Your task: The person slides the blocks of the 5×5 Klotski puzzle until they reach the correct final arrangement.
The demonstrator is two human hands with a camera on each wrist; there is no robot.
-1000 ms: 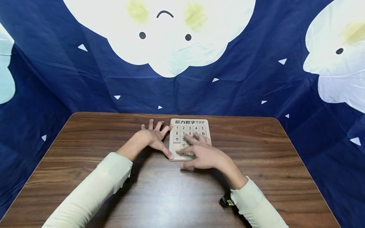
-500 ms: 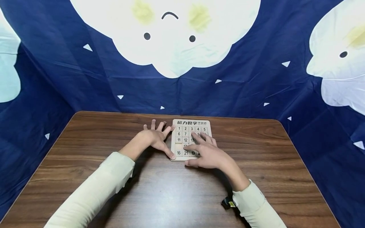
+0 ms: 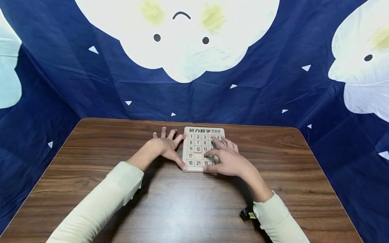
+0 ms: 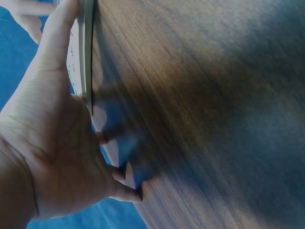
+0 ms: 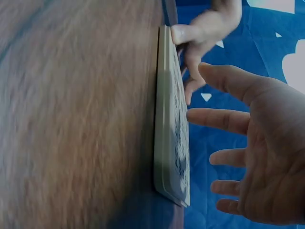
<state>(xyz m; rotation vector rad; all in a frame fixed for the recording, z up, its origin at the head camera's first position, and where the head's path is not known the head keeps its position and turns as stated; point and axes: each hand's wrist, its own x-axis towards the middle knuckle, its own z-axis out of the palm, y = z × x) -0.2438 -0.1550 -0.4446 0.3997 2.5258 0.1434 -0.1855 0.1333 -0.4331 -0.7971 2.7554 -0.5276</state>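
Observation:
A pale wooden sliding number puzzle (image 3: 194, 169) lies flat on the table, its numbered tiles in a square frame under a printed title. My left hand (image 3: 166, 147) is spread at its left side; the thumb is on the lower left corner and a fingertip touches the upper left edge. Over the right part of the tiles is my right hand (image 3: 228, 160), hiding some numbers. Its index fingertip touches the tile marked 22 (image 3: 205, 156), as the right wrist view also shows. One gap (image 3: 198, 156) lies between tiles 17 (image 3: 190, 156) and 22.
The brown wood-grain table (image 3: 170, 209) extends around the puzzle. Behind it hangs a dark blue cloth (image 3: 152, 94) with white clouds and small triangles. A small black device (image 3: 247, 214) sits by the right sleeve cuff.
Tile 17 has slid one place left, so the gap now lies to its right. My right hand has moved right, its index finger now at tile 22. The left hand stays at the puzzle's edge.

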